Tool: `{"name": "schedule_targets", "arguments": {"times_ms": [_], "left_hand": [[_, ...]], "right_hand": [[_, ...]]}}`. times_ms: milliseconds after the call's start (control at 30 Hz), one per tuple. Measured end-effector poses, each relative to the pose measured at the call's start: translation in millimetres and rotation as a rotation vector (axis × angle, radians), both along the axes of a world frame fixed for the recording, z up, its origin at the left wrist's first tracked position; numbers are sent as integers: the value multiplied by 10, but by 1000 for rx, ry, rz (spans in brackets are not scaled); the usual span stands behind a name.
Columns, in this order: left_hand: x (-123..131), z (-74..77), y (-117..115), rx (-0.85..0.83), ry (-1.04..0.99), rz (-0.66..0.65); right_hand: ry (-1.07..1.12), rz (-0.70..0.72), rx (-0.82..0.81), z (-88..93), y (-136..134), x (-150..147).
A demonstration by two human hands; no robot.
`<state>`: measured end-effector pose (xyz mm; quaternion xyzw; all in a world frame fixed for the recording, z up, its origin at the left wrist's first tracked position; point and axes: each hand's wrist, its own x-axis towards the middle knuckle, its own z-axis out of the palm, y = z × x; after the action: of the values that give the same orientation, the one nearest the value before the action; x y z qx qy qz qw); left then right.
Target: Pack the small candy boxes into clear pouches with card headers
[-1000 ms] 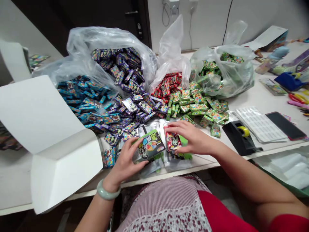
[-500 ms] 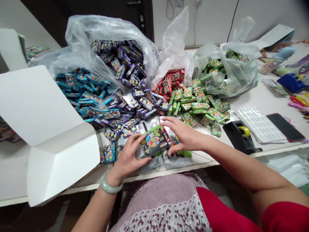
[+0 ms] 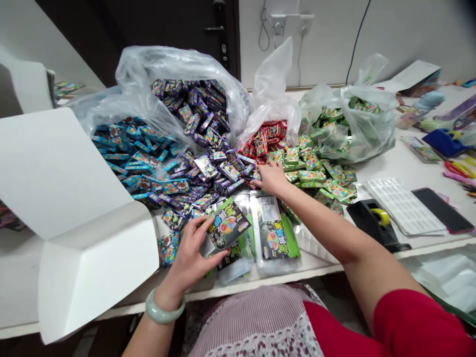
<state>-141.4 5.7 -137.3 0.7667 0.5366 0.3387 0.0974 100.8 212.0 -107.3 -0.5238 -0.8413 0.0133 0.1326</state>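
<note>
The left hand [image 3: 193, 253] pinched a packet [image 3: 231, 224] near the table edge [image 3: 327, 270], hiding its left side; lettering slanted up rightward, long axis unclear. The right hand [image 3: 273, 177] met boxes [image 3: 292, 156], fingertips obscured, opening and grip indeterminable.

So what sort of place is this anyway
Likely a small packing workspace: open plastic bags spill colourful packets, and a black tape dispenser sits on the white table.
</note>
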Motion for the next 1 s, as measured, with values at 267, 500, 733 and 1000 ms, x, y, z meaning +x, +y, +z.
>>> {"name": "schedule_targets", "arguments": {"times_ms": [267, 500, 733, 1000], "left_hand": [[-151, -77, -59, 14, -29, 87], [-143, -80, -26, 33, 2, 85], [-83, -94, -61, 28, 39, 60], [-87, -111, -75, -19, 114, -8]], "right_hand": [[646, 104, -380, -95, -37, 244], [1134, 205, -837, -126, -504, 640], [771, 322, -781, -154, -563, 627], [120, 205, -184, -277, -1027, 519]]}}
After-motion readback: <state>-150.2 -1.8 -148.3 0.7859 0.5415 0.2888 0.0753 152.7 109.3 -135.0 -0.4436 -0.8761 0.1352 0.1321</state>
